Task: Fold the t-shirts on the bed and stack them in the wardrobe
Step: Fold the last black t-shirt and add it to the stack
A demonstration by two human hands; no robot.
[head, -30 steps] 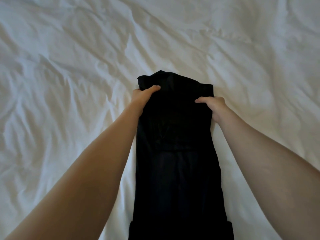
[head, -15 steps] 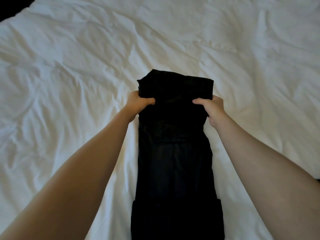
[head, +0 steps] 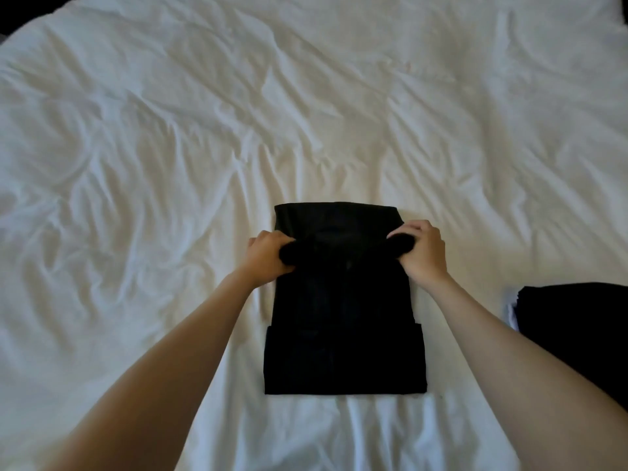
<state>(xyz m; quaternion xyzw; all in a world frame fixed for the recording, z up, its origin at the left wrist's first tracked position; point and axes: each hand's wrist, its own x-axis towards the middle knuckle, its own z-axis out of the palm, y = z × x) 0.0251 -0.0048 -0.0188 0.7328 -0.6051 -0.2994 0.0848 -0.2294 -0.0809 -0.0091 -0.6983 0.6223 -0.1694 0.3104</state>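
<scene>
A black t-shirt (head: 343,321) lies as a narrow folded strip in the middle of the white bed (head: 170,164). Its far end is doubled back toward me. My left hand (head: 268,256) grips the left edge of that fold, with cloth bunched in the fingers. My right hand (head: 421,251) grips the right edge in the same way. The near end of the shirt lies flat and squared on the sheet.
At the right edge, beside my right forearm, lies a dark pile of clothing (head: 577,328) with a strip of white cloth (head: 511,311) at its left side. The wrinkled white sheet spreads all around. A dark gap shows at the top left corner (head: 20,8).
Both hands have pulled the shirt's far end back toward me, making a fold. The view has widened, so the shirt's near edge and the dark pile at right have come into sight.
</scene>
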